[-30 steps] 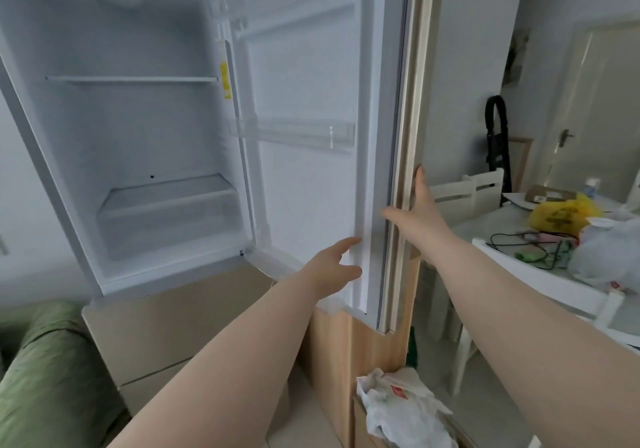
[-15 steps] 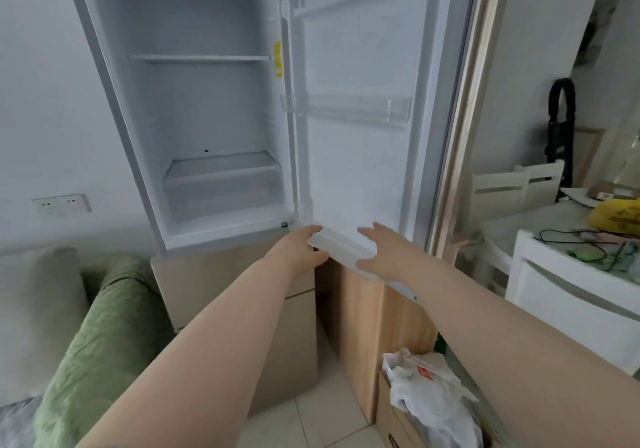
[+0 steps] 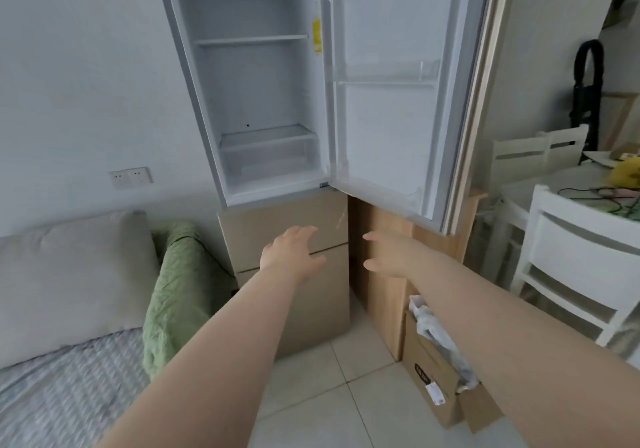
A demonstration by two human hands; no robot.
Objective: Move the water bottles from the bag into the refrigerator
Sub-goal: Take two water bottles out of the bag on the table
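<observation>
The refrigerator (image 3: 263, 101) stands ahead with its upper door (image 3: 391, 118) swung wide to the right. Its white shelves and door racks hold nothing. My left hand (image 3: 291, 253) hovers in front of the beige lower drawers, fingers spread and holding nothing. My right hand (image 3: 391, 257) is beside it, in front of the wooden cabinet side, also with fingers apart and nothing in it. No water bottles show. A white plastic bag (image 3: 436, 336) pokes out of a cardboard box on the floor at lower right; its contents are hidden.
A bed with a grey pillow (image 3: 69, 281) and a green blanket (image 3: 173, 288) lies to the left. The cardboard box (image 3: 429, 378) stands on the tiled floor. A white chair (image 3: 568, 271) and a cluttered table (image 3: 554, 184) are on the right.
Both hands let go of the fridge door's lower edge and dropped below it. The view swung left and down, showing more of the bed and floor.
</observation>
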